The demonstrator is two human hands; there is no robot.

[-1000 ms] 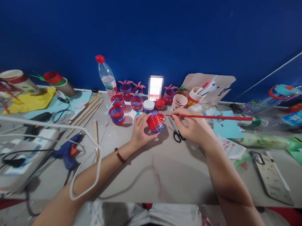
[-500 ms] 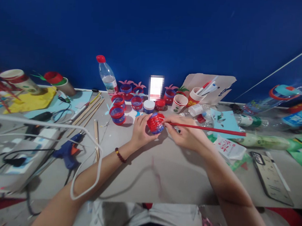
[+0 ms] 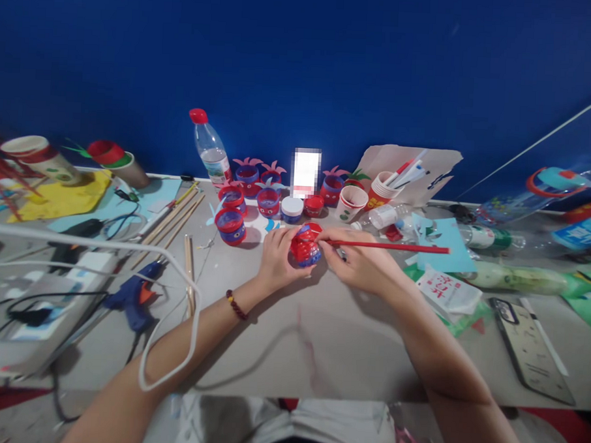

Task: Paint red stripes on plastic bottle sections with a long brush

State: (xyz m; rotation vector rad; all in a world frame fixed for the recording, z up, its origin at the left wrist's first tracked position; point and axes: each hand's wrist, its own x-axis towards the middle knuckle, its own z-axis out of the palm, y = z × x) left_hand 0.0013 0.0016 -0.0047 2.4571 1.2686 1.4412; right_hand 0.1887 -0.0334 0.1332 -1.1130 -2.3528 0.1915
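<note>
My left hand [image 3: 278, 258] curls its thumb and fingers around a small shiny cup [image 3: 304, 248], painted red with blue parts and tilted above the table. A red-handled paintbrush [image 3: 397, 247] is pinched in my right hand [image 3: 347, 261], its handle pointing right. The brush tip is at the cup's upper right side, largely hidden by the fingers. Just beyond the cup stand a white-lidded jar [image 3: 292, 209] and a small pot of red paint [image 3: 314, 205]. Several finished-looking red and blue cups with eyes and paper leaves, such as this one [image 3: 230, 226], stand behind my left hand.
A glue gun [image 3: 138, 296], wooden sticks [image 3: 189, 275] and a power strip [image 3: 66, 303] lie left, with a white cable [image 3: 197, 308] crossing over my left forearm. Rightward are paper cups [image 3: 351, 204], plastic bottles [image 3: 491, 236] and a phone [image 3: 529, 349]. A blue wall [image 3: 302, 71] rises behind.
The cup has turned in my left hand, so a blue patch now shows near its top. The brush handle's far end has swung left and slightly up.
</note>
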